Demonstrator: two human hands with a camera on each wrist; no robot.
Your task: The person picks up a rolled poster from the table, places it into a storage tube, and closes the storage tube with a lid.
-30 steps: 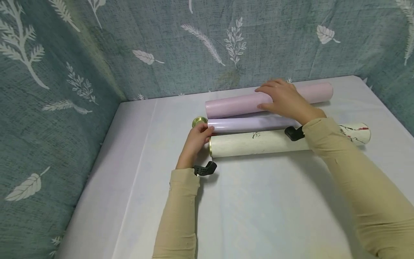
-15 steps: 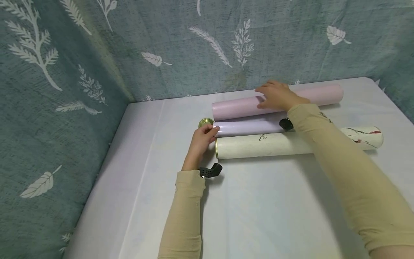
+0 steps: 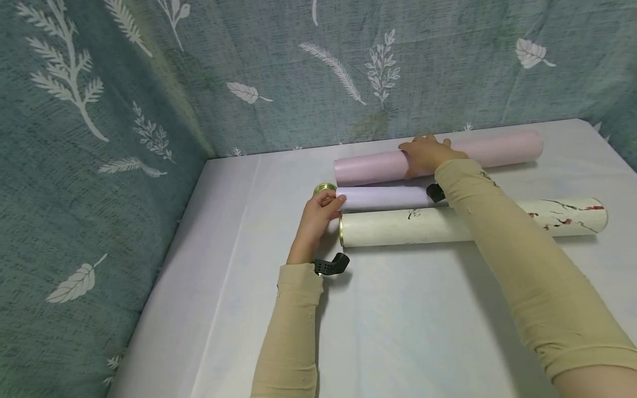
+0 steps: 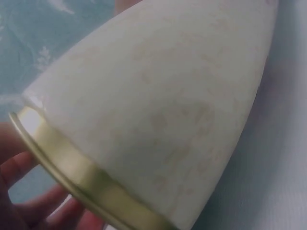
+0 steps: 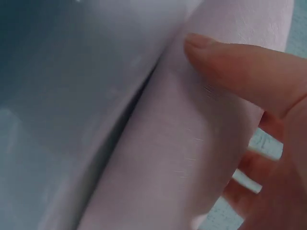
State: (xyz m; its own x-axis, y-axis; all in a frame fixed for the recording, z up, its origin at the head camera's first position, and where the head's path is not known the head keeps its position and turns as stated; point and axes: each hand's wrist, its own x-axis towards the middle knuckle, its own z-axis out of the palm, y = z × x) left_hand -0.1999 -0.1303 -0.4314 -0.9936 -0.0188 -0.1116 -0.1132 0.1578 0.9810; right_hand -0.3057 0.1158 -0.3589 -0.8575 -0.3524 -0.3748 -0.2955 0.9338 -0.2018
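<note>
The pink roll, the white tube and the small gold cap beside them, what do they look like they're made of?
The pink roll looks like matte paper or vinyl: finely textured, no glare. The white tube seems to be stiff cardboard in mottled cream paper with painted branches, and its gold rim looks like brushed metal. The gold cap is probably thin metal, judging by its sheen.

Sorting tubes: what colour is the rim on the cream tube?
Gold, on the cream tube; left wrist view.

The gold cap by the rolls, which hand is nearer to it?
Left. The left hand lies just beside the gold cap, fingers at the lilac roll's end. The right hand grips the pink roll, farther off.
</note>
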